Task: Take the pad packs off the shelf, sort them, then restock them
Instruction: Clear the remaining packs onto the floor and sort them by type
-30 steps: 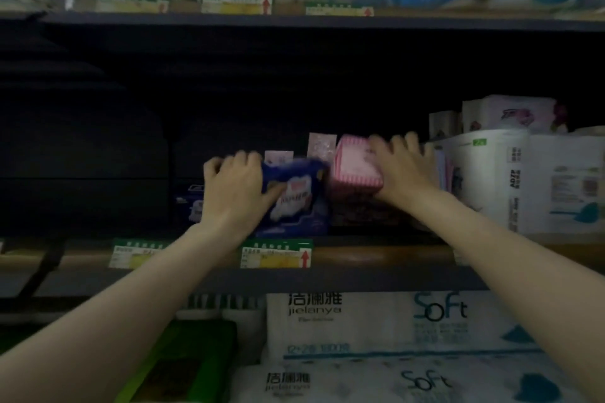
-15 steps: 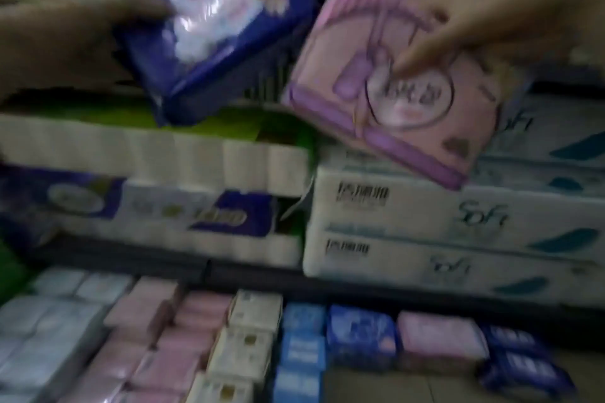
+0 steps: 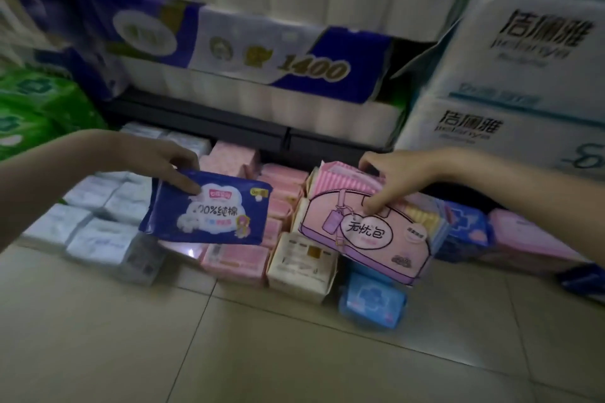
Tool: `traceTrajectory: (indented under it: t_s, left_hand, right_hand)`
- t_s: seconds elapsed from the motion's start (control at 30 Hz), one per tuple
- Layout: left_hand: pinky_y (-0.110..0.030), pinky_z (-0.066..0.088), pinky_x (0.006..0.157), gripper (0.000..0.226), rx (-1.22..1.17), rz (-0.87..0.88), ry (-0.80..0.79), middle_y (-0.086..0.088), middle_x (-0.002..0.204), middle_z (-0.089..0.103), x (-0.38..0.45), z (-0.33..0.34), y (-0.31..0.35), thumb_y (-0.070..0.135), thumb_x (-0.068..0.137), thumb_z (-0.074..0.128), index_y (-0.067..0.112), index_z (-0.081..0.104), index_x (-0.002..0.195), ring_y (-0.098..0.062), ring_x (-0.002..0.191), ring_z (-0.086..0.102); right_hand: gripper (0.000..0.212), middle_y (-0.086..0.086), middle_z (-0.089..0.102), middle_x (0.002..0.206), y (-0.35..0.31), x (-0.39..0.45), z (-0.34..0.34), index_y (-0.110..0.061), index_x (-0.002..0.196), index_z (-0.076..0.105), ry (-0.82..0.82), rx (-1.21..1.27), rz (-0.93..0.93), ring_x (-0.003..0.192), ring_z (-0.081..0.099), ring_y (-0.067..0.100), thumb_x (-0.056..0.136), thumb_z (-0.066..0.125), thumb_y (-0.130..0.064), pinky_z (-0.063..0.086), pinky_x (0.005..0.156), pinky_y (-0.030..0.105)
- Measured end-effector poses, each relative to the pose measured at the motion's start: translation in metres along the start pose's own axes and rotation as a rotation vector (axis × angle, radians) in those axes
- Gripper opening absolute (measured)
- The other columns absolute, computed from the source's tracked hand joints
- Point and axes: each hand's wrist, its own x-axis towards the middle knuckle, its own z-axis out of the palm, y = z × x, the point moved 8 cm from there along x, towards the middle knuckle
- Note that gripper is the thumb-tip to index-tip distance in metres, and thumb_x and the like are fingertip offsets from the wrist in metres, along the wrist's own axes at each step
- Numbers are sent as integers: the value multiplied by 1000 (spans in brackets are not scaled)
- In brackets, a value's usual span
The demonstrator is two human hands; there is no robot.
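The left hand is gripping a dark blue pad pack by its upper left corner, thumb lying on the printed face and the other fingers hidden behind it, so the pack is hanging tilted in the air above the sorted rows on the floor. The right hand is pinching a larger pink pad pack, drawn like a handbag, along its top edge, fingers curled over its front, and is holding it just above the cream packs and a light blue pack. Under both hands, packs are lying in rows on the tiled floor: white packs at the left, pink packs in the middle, cream ones beside them, blue and pink ones at the right. Behind the rows, a dark shelf base is carrying a long toilet paper bundle marked 1400, white tissue cartons are standing stacked at the right, and green packs are sitting at the left.
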Motion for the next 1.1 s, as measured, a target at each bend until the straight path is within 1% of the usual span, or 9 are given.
traceTrajectory:
  t_s: [0.13,0.33,0.43,0.53,0.6,0.7,0.83,0.9,1.1]
  left_hand:
    - [-16,48,65,22,15,-14,-147,-1,97,68,-5,26,0,28,81,71,14,62,95,-16,90,65]
    - [-8,43,61,28,150,91,-49,9,92,54,0,28,11,28,82,70,20,50,99,-4,78,53]
    - [-11,46,63,26,30,142,37,2,100,58,-2,16,14,23,79,72,22,51,94,-12,83,58]
    - [-25,51,75,25,-23,219,-9,4,103,59,5,19,42,25,78,73,29,51,89,-11,89,60]
    - [-28,51,79,25,36,302,-76,7,102,58,19,33,75,26,78,73,29,51,92,-11,91,60]
    - [-25,50,77,28,99,454,-180,7,102,56,45,67,138,27,79,72,28,49,96,-12,91,58]
    - [-20,48,70,25,61,635,-255,-2,101,59,64,109,219,17,79,73,22,52,91,-12,82,57]
    - [-19,48,69,24,67,666,-272,-5,103,60,66,124,244,18,79,73,21,52,91,-14,81,57]
    - [-13,39,64,32,180,710,-155,2,101,54,70,143,300,28,81,71,19,49,103,-14,88,52]
  right_hand:
    - [74,-2,55,115,-12,13,15,-23,124,35,-67,-21,-15,98,56,15,70,72,-56,47,89,31]
    - [89,1,45,104,-11,24,17,-16,134,26,20,-224,25,91,49,20,69,72,-56,40,74,28]
    - [94,4,46,102,0,24,7,-14,136,24,142,-243,62,88,49,21,68,73,-56,39,70,27]
    - [91,7,53,116,25,17,-7,-15,136,26,250,-130,139,96,53,22,69,73,-55,46,77,31]
    - [84,6,54,117,45,6,-14,-16,130,34,340,28,131,96,54,22,67,75,-54,48,84,36]
    - [85,-2,48,124,82,-26,-17,-17,131,38,435,189,168,107,50,19,64,78,-52,41,92,29]
    - [92,-1,56,116,148,-94,10,-19,124,41,343,180,364,99,56,20,52,79,-64,46,87,31]
    - [84,0,54,111,183,-131,34,-17,122,39,271,104,493,95,53,21,59,82,-53,45,83,31]
    - [96,2,36,142,264,-160,141,-20,143,22,60,-77,568,129,37,21,69,75,-50,31,106,35]
